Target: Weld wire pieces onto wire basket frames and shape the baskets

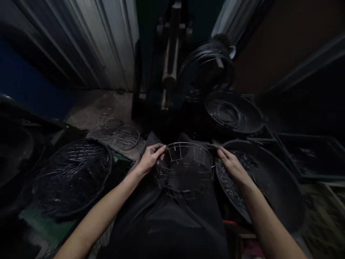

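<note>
A round wire frame, shaped like a shallow basket of thin metal wire with bent uprights around its ring, is held over my dark-clothed lap. Thumb and fingers of my left hand pinch its upper rim on the left. At the rim's right side is my right hand, fingers pointing inward; they look closed on the wire, though a dark shadow or covering hides the fingertips. Just beyond the frame stands a machine with a vertical shaft whose lower tip points down.
Left, a dark basin holds many thin wire pieces. Right, a large round pan contains small metal pieces. Behind it, another pan has wire rings. A wire coil hangs near the machine. Loose wire rings lie on the floor.
</note>
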`<state>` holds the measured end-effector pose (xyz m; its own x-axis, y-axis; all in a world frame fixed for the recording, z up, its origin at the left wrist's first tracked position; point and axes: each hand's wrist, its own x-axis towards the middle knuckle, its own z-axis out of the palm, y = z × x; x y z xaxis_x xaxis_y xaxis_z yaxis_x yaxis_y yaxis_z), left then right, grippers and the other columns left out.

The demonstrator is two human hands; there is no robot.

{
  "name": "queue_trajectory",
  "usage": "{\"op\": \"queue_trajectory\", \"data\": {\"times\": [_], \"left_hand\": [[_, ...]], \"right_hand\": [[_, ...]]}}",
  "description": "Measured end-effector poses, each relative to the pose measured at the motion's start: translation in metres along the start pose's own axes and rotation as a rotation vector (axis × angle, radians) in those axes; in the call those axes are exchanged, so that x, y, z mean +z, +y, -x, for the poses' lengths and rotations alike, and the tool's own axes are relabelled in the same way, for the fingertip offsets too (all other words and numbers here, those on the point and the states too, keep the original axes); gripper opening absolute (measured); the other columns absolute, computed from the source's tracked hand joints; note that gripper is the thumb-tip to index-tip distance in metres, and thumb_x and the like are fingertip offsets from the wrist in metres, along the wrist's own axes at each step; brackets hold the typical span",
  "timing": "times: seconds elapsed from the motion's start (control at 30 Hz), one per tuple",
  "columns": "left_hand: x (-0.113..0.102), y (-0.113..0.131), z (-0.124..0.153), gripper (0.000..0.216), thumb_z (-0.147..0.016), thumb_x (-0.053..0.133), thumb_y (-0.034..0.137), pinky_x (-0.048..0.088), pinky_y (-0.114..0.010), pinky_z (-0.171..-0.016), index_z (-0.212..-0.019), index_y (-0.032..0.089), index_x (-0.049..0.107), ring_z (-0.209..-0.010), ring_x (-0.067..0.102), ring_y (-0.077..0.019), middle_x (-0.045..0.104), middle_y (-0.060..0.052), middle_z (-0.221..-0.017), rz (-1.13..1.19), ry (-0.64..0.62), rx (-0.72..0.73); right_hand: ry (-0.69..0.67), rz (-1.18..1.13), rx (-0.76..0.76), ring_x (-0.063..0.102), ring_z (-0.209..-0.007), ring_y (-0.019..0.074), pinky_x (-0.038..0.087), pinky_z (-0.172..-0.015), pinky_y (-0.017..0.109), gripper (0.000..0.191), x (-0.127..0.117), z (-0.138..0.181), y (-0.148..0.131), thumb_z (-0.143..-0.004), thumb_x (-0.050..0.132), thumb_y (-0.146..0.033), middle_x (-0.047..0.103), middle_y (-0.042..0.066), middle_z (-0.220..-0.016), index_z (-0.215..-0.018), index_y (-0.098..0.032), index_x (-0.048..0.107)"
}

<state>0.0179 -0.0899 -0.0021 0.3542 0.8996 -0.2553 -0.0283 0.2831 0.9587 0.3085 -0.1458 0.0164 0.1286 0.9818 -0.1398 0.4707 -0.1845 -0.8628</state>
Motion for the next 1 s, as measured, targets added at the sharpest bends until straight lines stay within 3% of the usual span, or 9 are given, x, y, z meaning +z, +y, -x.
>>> {"op": "queue_trajectory", "data": {"times": [0.1, 0.17, 0.27, 0.33, 0.57, 0.67, 0.77, 0.87, 1.0], "left_hand": [[0.003, 0.009, -0.004, 0.037, -0.082, 0.054, 0.05, 0.031, -0.015, -0.041, -0.095, 0.015, 0.059, -0.042, 0.04, -0.0051, 0.046, 0.006, -0.052, -0.08, -0.09, 0.025], [0.003, 0.019, -0.01, 0.04, -0.084, 0.052, 0.05, 0.04, -0.017, -0.051, -0.108, 0.018, 0.059, -0.053, 0.05, -0.0077, 0.056, 0.003, -0.063, -0.169, -0.156, 0.065], [0.004, 0.031, -0.019, 0.037, -0.083, 0.054, 0.049, 0.044, -0.019, -0.065, -0.1, 0.018, 0.065, -0.074, 0.058, -0.0125, 0.065, -0.003, -0.084, -0.32, -0.214, 0.115], [0.007, 0.033, -0.02, 0.035, -0.082, 0.055, 0.048, 0.043, -0.019, -0.059, -0.091, 0.016, 0.067, -0.069, 0.057, -0.0124, 0.064, -0.003, -0.079, -0.368, -0.194, 0.106], [0.005, 0.024, -0.009, 0.028, -0.082, 0.059, 0.044, 0.037, -0.018, -0.054, -0.08, 0.017, 0.064, -0.062, 0.05, -0.0095, 0.057, 0.001, -0.067, -0.386, -0.016, 0.157], [-0.018, 0.037, -0.002, 0.027, -0.079, 0.063, 0.045, 0.034, -0.017, -0.049, -0.084, 0.019, 0.064, -0.055, 0.047, -0.0073, 0.054, 0.003, -0.063, -0.265, 0.121, 0.181], [-0.049, 0.051, 0.009, 0.028, -0.075, 0.068, 0.044, 0.035, -0.017, -0.048, -0.072, 0.018, 0.057, -0.045, 0.037, -0.0037, 0.048, 0.007, -0.054, -0.057, 0.378, 0.246], [-0.074, 0.055, 0.023, 0.042, -0.072, 0.071, 0.044, 0.044, -0.018, -0.053, -0.058, 0.016, 0.042, -0.04, 0.031, -0.0024, 0.042, 0.009, -0.049, 0.11, 0.519, 0.229], [-0.073, 0.053, 0.032, 0.039, -0.081, 0.063, 0.038, 0.047, -0.018, -0.052, -0.058, 0.016, 0.04, -0.039, 0.028, -0.0035, 0.038, 0.008, -0.046, 0.359, 0.703, 0.032]], "right_hand": [[-0.126, 0.043, -0.056, 0.06, -0.097, 0.0227, 0.045, -0.09, 0.036, 0.043, -0.005, -0.011, -0.021, -0.082, 0.051, -0.054, 0.068, 0.007, -0.101, -0.1, -0.018, 0.067], [-0.183, 0.029, -0.058, 0.062, -0.089, 0.0217, 0.047, -0.082, 0.033, 0.041, -0.005, -0.015, -0.027, -0.08, 0.054, -0.052, 0.069, 0.006, -0.095, -0.096, -0.017, 0.068], [-0.205, 0.007, -0.067, 0.062, -0.089, 0.0209, 0.047, -0.08, 0.031, 0.036, -0.002, -0.013, -0.029, -0.081, 0.053, -0.048, 0.069, 0.005, -0.093, -0.092, -0.017, 0.068], [-0.186, 0.035, -0.077, 0.062, -0.087, 0.0201, 0.047, -0.079, 0.03, 0.033, 0.0, -0.009, -0.029, -0.083, 0.051, -0.045, 0.069, 0.005, -0.09, -0.089, -0.017, 0.068], [-0.218, 0.025, -0.142, 0.063, -0.084, 0.018, 0.046, -0.08, 0.029, 0.029, -0.009, -0.015, -0.031, -0.083, 0.051, -0.039, 0.07, 0.003, -0.089, -0.09, -0.017, 0.069], [-0.041, -0.007, -0.139, 0.059, -0.102, 0.0191, 0.042, -0.092, 0.032, 0.035, -0.015, -0.03, -0.007, -0.088, 0.046, -0.04, 0.066, 0.005, -0.108, -0.109, -0.018, 0.065], [0.188, 0.255, -0.011, 0.051, -0.114, 0.0236, 0.036, -0.1, 0.036, 0.043, 0.005, -0.045, 0.032, -0.084, 0.054, -0.035, 0.058, 0.012, -0.122, -0.123, -0.016, 0.056], [0.231, 0.435, 0.098, 0.044, -0.118, 0.0309, 0.033, -0.1, 0.044, 0.046, 0.042, -0.053, 0.061, -0.081, 0.06, -0.032, 0.05, 0.018, -0.128, -0.123, -0.014, 0.056], [0.274, 0.471, 0.154, 0.043, -0.115, 0.0313, 0.033, -0.097, 0.047, 0.027, 0.063, -0.051, 0.061, -0.087, 0.051, -0.025, 0.052, 0.017, -0.121, -0.108, -0.014, 0.063]]}}
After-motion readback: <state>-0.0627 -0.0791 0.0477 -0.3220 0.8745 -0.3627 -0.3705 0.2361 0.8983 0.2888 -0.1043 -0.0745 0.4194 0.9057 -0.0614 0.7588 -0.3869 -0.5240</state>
